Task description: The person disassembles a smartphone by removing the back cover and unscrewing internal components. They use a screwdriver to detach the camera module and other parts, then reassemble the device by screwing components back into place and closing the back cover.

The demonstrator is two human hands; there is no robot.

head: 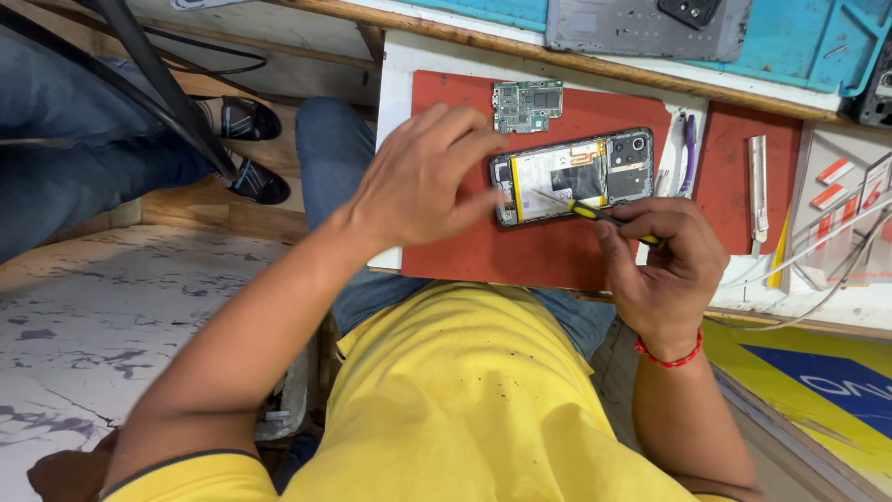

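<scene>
On the red mat (548,256) at about one o'clock from the person's yellow shirt lies an opened phone (573,175), back cover off, its pale battery and camera block showing. At nine o'clock of the phone, the left hand (423,177) rests with fingers bent and spread a little, fingertips (491,198) touching the phone's left end; whether they pinch anything is hard to tell through the blur. At five o'clock of the phone, the right hand (664,265) has its fingers clamped together on a yellow-and-black screwdriver (604,217), whose thin tip lies over the battery. A green circuit board (527,104) sits at eleven o'clock of the phone, apart from it. Tweezers and a purple tool (688,153) lie at three o'clock, just off the mat.
</scene>
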